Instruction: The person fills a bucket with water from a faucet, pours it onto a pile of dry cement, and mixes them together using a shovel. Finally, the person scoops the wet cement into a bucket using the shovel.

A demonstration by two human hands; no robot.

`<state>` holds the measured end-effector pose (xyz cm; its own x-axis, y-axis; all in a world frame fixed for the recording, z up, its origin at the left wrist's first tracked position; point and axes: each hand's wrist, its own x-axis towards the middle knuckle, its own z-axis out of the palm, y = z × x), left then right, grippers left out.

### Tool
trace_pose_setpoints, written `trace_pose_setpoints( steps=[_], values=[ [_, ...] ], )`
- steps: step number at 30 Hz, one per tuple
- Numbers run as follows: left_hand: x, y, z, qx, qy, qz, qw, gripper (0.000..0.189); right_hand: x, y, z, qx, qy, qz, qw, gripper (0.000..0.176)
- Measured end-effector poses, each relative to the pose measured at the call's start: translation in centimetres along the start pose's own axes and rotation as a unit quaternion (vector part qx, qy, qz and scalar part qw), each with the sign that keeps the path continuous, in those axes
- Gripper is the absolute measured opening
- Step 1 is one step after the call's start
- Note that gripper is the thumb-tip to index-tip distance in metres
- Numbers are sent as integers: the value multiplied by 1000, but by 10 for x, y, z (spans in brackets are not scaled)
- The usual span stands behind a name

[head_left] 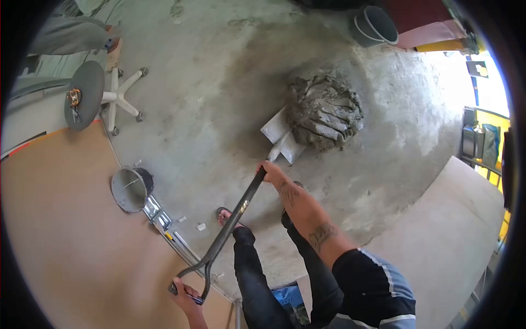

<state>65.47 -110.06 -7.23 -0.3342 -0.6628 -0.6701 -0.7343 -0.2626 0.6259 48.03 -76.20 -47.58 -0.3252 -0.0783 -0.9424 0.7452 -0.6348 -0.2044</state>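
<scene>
A shovel (233, 218) slants across the view from lower left to centre. My left hand (186, 295) is closed around the grip at its forked handle end. Lower on the shaft, just above the blade, my right hand (267, 171) is wrapped around it, the tattooed forearm reaching in from the right. The shovel's blade (275, 127) lies against the left side of a heap of wet grey mortar (326, 112), its front edge hidden by the heap. Ridges run across the top of the heap.
A bucket (375, 26) stands at the upper right, another bucket (130, 189) at left beside a large brown board (60, 219). A wheeled chair (85, 96) and a person's leg (71, 35) are at upper left. A pale board (438, 241) is at right.
</scene>
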Motion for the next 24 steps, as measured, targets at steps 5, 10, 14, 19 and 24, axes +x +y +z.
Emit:
trace_pose_setpoints(
  steps=[5, 10, 14, 19, 24],
  values=[
    [-21, 3, -21, -8, -39, 15, 999, 41, -60, 0, 9, -299, 51, -255, 918, 14],
    [-82, 24, -76, 15, -38, 107, 993, 44, -127, -22, 35, -20, 115, -38, 993, 13],
    [-157, 48, -35, 298, -135, 552, 767, 44, -201, -138, 46, 107, 20, -60, 992, 15],
    [-223, 120, 64, 369, -424, 735, 379, 33, -280, -219, -16, 144, 60, -131, 979, 15],
    [-223, 111, 146, 394, -487, 758, 184, 20, -221, -245, -84, 98, 59, -166, 979, 25]
  ],
)
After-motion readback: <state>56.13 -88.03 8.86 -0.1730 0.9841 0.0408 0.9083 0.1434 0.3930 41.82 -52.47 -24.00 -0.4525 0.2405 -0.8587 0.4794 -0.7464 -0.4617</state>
